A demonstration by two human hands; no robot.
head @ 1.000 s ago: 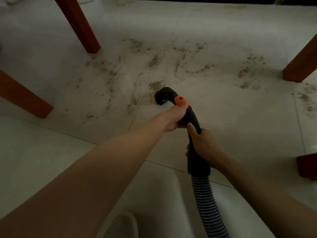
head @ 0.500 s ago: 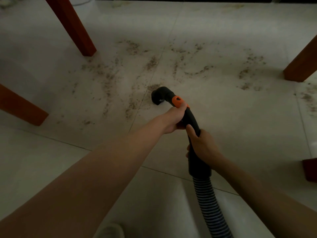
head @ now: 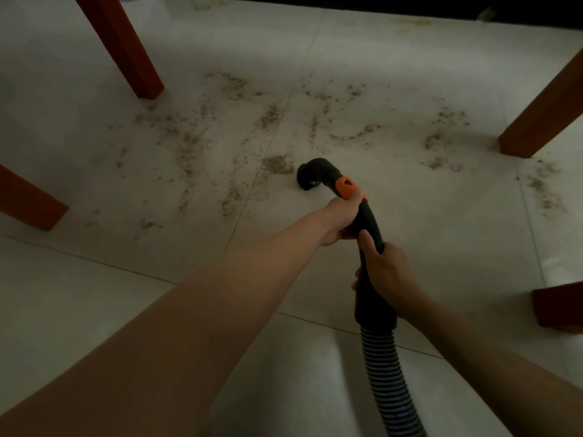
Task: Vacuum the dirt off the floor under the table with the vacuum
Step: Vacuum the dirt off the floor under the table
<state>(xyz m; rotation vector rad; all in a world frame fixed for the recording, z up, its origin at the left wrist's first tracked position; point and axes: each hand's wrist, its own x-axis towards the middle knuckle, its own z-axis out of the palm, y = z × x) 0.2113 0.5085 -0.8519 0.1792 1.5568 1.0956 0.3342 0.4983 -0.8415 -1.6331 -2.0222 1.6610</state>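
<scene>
Both hands are on the vacuum handle here: the left hand wraps its fingers round the black tube just below the orange collar, and the right hand grips lower down, just above the ribbed hose. The bent nozzle end sits low over the pale tile floor, right beside a dense clump of dirt (whether it touches the tile, I cannot tell). Plenty of dirt is left, streaked between the red-brown table legs. The risks as I judge them: swing too wide and the nozzle knocks a leg; push too fast and the open end scatters grit instead of lifting it; and the hose trailing behind could snag and jerk the handle off line.
</scene>
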